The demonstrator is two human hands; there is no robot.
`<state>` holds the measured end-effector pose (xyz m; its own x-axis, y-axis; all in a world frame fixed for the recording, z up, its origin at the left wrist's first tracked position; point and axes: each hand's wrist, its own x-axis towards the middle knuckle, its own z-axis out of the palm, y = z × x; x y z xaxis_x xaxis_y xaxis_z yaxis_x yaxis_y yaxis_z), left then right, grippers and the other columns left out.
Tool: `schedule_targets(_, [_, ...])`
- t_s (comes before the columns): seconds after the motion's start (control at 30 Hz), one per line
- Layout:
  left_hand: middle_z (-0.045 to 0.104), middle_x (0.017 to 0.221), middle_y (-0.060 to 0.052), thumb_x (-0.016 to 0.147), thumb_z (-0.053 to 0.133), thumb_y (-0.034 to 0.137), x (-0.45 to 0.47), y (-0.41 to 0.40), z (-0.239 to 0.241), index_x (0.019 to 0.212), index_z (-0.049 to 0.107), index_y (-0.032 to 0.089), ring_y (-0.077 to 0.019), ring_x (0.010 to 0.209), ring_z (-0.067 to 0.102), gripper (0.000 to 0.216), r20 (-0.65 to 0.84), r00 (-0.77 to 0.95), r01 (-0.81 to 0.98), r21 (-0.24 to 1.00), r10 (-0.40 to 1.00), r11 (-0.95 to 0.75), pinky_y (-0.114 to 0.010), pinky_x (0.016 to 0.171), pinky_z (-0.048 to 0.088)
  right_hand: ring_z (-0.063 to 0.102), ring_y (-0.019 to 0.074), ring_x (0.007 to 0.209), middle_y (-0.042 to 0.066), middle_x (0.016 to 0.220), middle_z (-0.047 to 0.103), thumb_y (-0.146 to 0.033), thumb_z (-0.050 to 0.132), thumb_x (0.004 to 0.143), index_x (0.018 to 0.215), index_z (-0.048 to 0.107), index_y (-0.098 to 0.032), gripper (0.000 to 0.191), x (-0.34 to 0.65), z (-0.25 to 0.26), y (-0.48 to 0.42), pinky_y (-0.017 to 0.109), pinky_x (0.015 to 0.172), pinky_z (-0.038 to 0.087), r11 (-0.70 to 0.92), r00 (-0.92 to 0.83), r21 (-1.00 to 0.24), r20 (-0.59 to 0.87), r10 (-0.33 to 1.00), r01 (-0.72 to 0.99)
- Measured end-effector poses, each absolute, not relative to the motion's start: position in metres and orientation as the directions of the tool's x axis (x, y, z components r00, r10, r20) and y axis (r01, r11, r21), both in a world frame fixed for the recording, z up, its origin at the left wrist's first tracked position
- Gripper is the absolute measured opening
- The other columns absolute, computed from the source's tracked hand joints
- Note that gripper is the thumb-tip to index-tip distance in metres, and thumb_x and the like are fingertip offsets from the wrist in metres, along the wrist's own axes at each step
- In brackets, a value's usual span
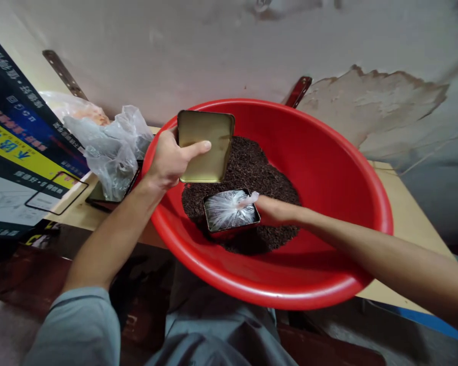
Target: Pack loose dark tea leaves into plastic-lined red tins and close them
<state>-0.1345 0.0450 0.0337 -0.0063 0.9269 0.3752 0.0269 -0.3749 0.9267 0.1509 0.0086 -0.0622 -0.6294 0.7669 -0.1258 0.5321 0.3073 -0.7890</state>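
Observation:
My left hand [171, 158] grips a rectangular metal tin lid [203, 127], thumb across its plain gold inner face, above the far left of a big red basin [320, 147]. Lower down, inside the basin, my right hand [273, 209] is closed around the right side of an open rectangular tin [232, 232]; most of its fingers are hidden. A clear plastic bag [227, 209] fills the tin, its gathered neck sticking up at the right. Dark, loose, shredded stuff resembling tea leaves [259, 170] lies heaped in the basin beneath both hands.
The basin rests on a pale wooden board [408, 213] against a stained wall [198, 56]. To the left are crumpled plastic bags [114, 147], a dark open container [103, 199], a thin black rectangular frame [57, 209] and a large printed box [19, 147]. Metal brackets [298, 92] project from the wall.

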Motion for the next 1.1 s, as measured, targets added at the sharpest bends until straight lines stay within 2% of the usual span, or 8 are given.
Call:
schedule_targets(0.07, [0.078,0.1,-0.009,0.069,0.091,0.044,-0.129,0.036,0.04,0.103,0.072,0.014,-0.0323,0.099,0.076,0.05,0.378,0.088,0.029,0.924,0.921,-0.382,-0.045,0.083,0.066,0.073,0.0315,0.113,0.011,0.113,0.079,-0.039,0.078,0.086,0.109,0.078,-0.021,0.03,0.153,-0.02,0.015,0.052,0.111,0.055,0.352,-0.498,-0.772,0.053,0.865,0.53])
schedule_targets(0.13, [0.078,0.1,-0.008,0.068,0.092,0.043,-0.121,0.026,0.048,0.103,0.072,0.015,-0.03,0.093,0.077,0.049,0.403,0.161,0.015,0.912,0.901,-0.41,-0.042,0.079,0.067,0.075,0.0265,0.109,0.009,0.12,0.078,-0.048,0.068,0.097,0.124,0.074,-0.024,0.037,0.149,0.022,0.012,0.047,0.103,0.061,0.34,-0.36,-0.859,0.199,0.911,0.384])
schedule_targets(0.2, [0.079,0.1,-0.008,0.072,0.091,0.042,-0.111,0.018,0.057,0.104,0.072,0.015,-0.0287,0.093,0.077,0.047,0.441,0.199,0.015,0.891,0.875,-0.453,-0.04,0.079,0.067,0.075,0.0251,0.106,0.007,0.123,0.077,-0.057,0.07,0.095,0.131,0.071,-0.026,0.048,0.139,0.054,0.002,0.043,0.092,0.065,0.324,-0.374,-0.921,0.228,0.899,0.218])
schedule_targets(0.3, [0.079,0.103,-0.009,0.078,0.088,0.04,-0.101,0.011,0.067,0.108,0.071,0.014,-0.029,0.097,0.077,0.043,0.474,0.215,0.039,0.87,0.854,-0.492,-0.04,0.082,0.067,0.074,0.0251,0.103,0.006,0.115,0.077,-0.062,0.078,0.088,0.122,0.072,-0.026,0.05,0.122,0.077,-0.013,0.039,0.082,0.067,0.328,-0.372,-0.939,0.27,0.888,0.102])
schedule_targets(0.53, [0.078,0.108,-0.009,0.086,0.08,0.036,-0.088,0.001,0.072,0.112,0.068,0.014,-0.0289,0.102,0.076,0.036,0.536,0.206,0.207,0.794,0.819,-0.571,-0.041,0.088,0.066,0.068,0.0201,0.083,0.003,0.089,0.07,-0.052,0.078,0.09,0.094,0.067,-0.023,0.031,0.114,0.075,-0.019,0.034,0.069,0.06,0.422,-0.159,-0.885,0.396,0.904,0.197])
schedule_targets(0.8, [0.079,0.108,-0.009,0.092,0.072,0.031,-0.06,-0.008,0.065,0.116,0.066,0.015,-0.0269,0.106,0.076,0.029,0.64,0.11,0.44,0.655,0.76,-0.615,-0.04,0.096,0.064,0.064,0.0198,0.083,0.004,0.086,0.067,-0.059,0.073,0.092,0.092,0.066,-0.022,0.037,0.124,0.071,-0.007,0.033,0.071,0.056,0.506,-0.124,-0.815,0.492,0.862,0.282])
schedule_targets(0.97, [0.077,0.113,-0.009,0.09,0.077,0.032,-0.062,0.004,0.068,0.118,0.065,0.016,-0.0278,0.113,0.074,0.035,0.679,0.135,0.383,0.636,0.722,-0.67,-0.043,0.1,0.063,0.066,0.0224,0.09,0.005,0.092,0.068,-0.062,0.069,0.094,0.1,0.07,-0.024,0.038,0.129,0.067,-0.005,0.037,0.076,0.06,0.6,-0.062,-0.752,0.609,0.791,0.272])
schedule_targets(1.1, [0.076,0.114,-0.006,0.086,0.084,0.037,-0.063,0.018,0.071,0.113,0.067,0.02,-0.0286,0.116,0.073,0.036,0.665,0.126,0.165,0.718,0.736,-0.677,-0.046,0.101,0.063,0.069,0.0244,0.102,0.005,0.098,0.07,-0.071,0.064,0.094,0.106,0.073,-0.026,0.047,0.128,0.064,-0.014,0.04,0.081,0.062,0.636,-0.065,-0.751,0.636,0.769,0.178])
